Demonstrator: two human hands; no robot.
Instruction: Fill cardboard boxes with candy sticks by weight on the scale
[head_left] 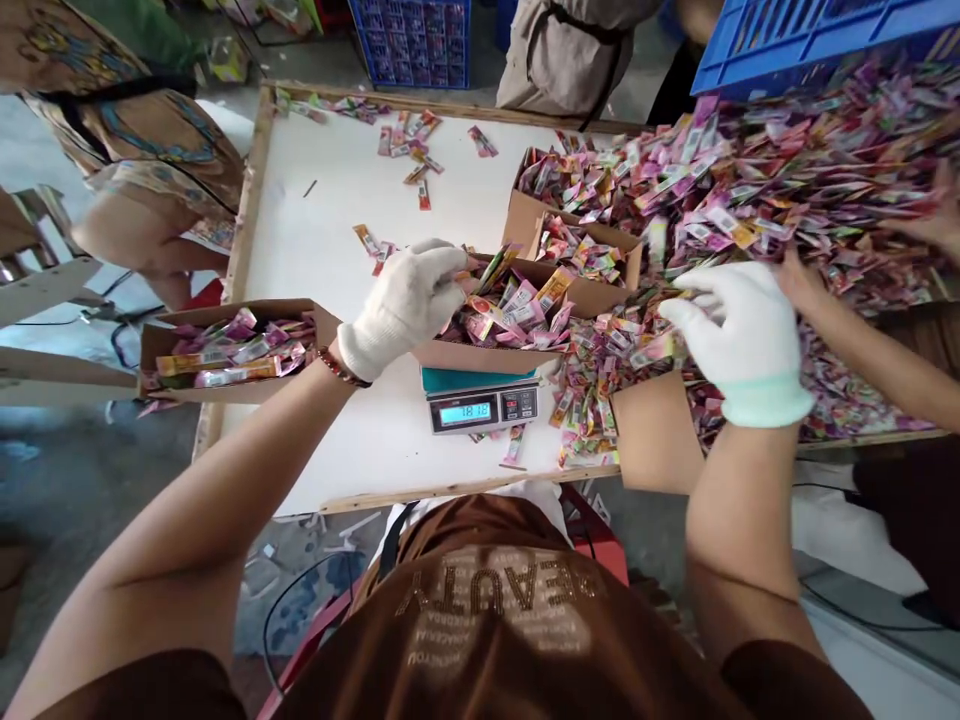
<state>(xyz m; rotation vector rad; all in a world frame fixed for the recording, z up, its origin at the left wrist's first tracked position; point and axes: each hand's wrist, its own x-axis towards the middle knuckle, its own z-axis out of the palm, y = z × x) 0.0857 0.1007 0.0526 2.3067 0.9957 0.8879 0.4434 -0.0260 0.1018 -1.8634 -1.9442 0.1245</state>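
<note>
A cardboard box (487, 357) filled with small stick-shaped candy packets (517, 305) rests on a digital scale (484, 405), whose lit display appears to read 7818. At the box's left edge is my left hand (409, 305) in a white knitted glove, thumb and fingers closed on what looks like a packet. My right hand (746, 325), gloved the same way, hovers over the loose packets to the right of the box. Its thumb and fingers are apart, and I make out nothing held in it.
A large packet heap (810, 180) covers the table's right side, beneath a blue crate (795, 40). Another filled box (225, 392) sits at the left edge. An open carton (656, 435) stands at the front right. A co-worker's hands (799, 280) reach into the heap.
</note>
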